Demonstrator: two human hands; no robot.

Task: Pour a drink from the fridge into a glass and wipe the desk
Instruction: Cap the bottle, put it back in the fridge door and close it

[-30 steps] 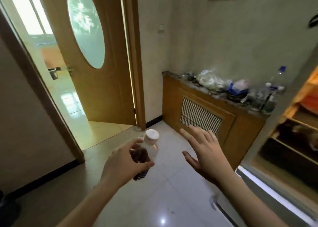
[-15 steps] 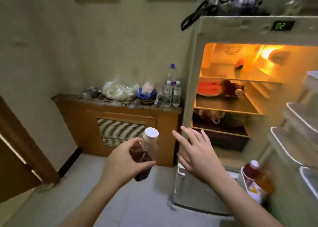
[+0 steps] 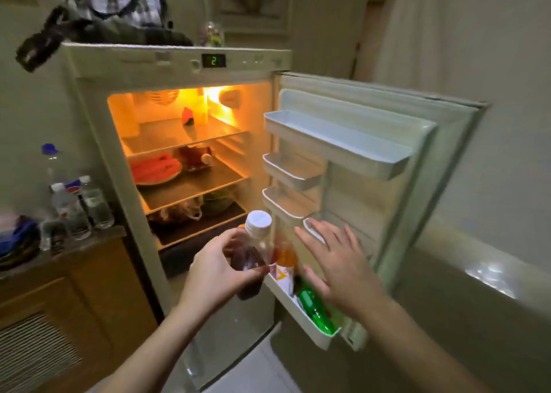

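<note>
Fridge (image 3: 176, 64) stands open, interior lit, door (image 3: 387, 160) swung out toward 3 o'clock. Your left hand (image 3: 220, 270) grips a white-capped bottle (image 3: 253, 252) of dark drink at 6 o'clock, in front of the lower shelves. Your right hand (image 3: 337, 261) is spread flat, empty, over the bottom door rack (image 3: 298, 318) holding a green bottle (image 3: 314, 310) and an orange bottle (image 3: 286, 261).

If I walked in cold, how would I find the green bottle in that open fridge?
Start at the open fridge door swung out to the right, and go down past its three bare upper racks to the bottom door shelf. The green bottle lies tilted there, just under the open right hand. Its bright green sets it apart from the upright orange bottle beside it.
</note>
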